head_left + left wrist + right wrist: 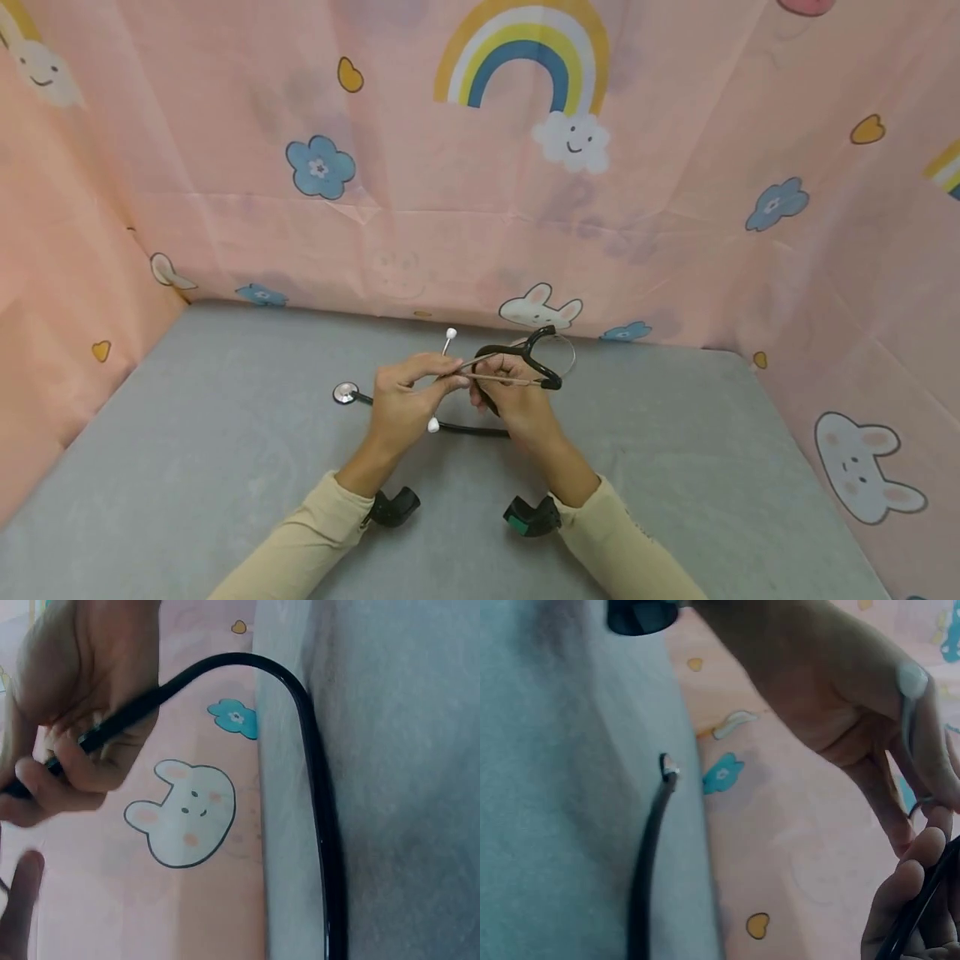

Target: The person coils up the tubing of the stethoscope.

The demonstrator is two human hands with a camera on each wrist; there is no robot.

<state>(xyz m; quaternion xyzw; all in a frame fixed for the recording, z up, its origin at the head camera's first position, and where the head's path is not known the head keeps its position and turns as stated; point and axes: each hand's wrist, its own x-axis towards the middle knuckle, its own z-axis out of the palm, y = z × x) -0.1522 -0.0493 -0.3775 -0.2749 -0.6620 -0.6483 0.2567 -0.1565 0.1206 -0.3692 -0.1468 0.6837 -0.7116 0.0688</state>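
The stethoscope's metal ear tubes run sideways from the right hand — gripping black tubing — to the left hand, which pinches them near white eartips.

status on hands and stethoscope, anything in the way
Left hand pinching metal ear tubes; right hand gripping black tubing; stethoscope chestpiece resting on table; no obstruction visible.

We can read no text, brand or number in any view; the green patch on the black device by the right wrist may be a label, too small to tell.
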